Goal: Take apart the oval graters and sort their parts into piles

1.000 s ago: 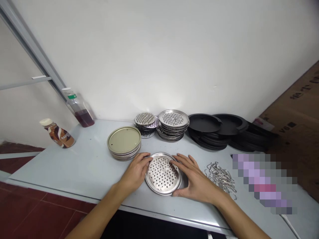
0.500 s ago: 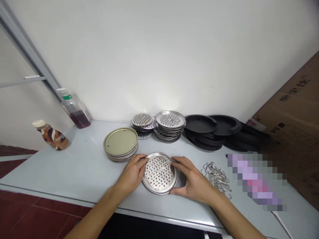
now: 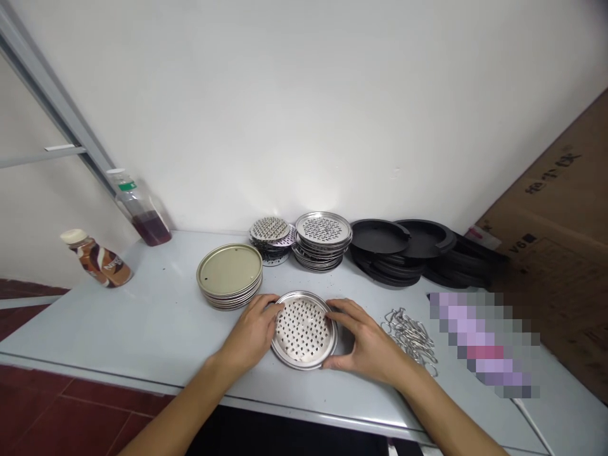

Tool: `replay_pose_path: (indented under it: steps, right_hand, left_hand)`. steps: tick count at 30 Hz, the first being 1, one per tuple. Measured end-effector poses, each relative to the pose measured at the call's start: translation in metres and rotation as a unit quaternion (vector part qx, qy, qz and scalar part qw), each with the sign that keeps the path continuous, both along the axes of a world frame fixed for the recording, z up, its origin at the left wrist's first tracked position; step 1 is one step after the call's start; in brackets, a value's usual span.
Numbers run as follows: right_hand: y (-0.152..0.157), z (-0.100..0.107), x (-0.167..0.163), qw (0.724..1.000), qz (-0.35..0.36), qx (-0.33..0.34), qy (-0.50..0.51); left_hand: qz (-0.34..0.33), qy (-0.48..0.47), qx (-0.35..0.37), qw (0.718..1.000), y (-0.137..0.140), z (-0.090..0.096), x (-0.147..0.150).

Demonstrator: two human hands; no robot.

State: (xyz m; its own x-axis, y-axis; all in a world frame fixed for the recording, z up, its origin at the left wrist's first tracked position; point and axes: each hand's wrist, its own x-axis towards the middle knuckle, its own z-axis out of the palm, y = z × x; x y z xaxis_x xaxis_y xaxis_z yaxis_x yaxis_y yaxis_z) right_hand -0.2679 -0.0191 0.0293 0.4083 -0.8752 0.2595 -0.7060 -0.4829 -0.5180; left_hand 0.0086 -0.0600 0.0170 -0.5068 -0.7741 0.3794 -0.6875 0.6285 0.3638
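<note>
A round metal grater plate [image 3: 304, 332] with small punched holes and a raised shiny rim lies at the front of the table. My left hand [image 3: 254, 329] grips its left edge, fingertips over the rim. On the opposite side, my right hand [image 3: 365, 339] curls round the right edge, thumb low and fingers on top. Beside my left hand stands a stack of gold-coloured round lids [image 3: 230, 269]. A heap of bent metal wire clips [image 3: 408, 335] lies just past my right hand.
Behind are a stack of loose grater discs [image 3: 270, 229], a stack of rimmed grater plates [image 3: 323, 228] and black round trays [image 3: 380, 237]. Two bottles, one brown-labelled [image 3: 97, 258] and one with dark liquid [image 3: 151, 227], stand left. A cardboard box [image 3: 560, 253] is at right.
The view has shifted very slightly. Both hands keep their hold on the grater plate, which stays in the same place.
</note>
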Motion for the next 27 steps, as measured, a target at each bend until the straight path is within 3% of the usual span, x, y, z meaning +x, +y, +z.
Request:
replay_pose_path:
  steps: [9,20,24,27]
  right_hand:
    - [0.0014,-0.0015,0.0002,1.0,-0.002,0.014,-0.028]
    - [0.0039,0.0031,0.0029,0.999,0.009,0.037,-0.022]
    - [-0.0002,-0.0007,-0.0003,0.998,-0.029,-0.016,-0.05]
    - [-0.0054,-0.0045,-0.0052,0.98,-0.142,-0.107,-0.089]
  left_hand:
    - [0.013,0.001,-0.014,1.0,0.0013,-0.0041,-0.0005]
    - [0.023,0.066,0.031,0.997,0.0,-0.0022,-0.0008]
    - [0.033,0.105,0.064,0.992,-0.0012,-0.0007,0.0018]
    - [0.023,0.132,0.082,0.988,-0.0026,0.0012,0.0041]
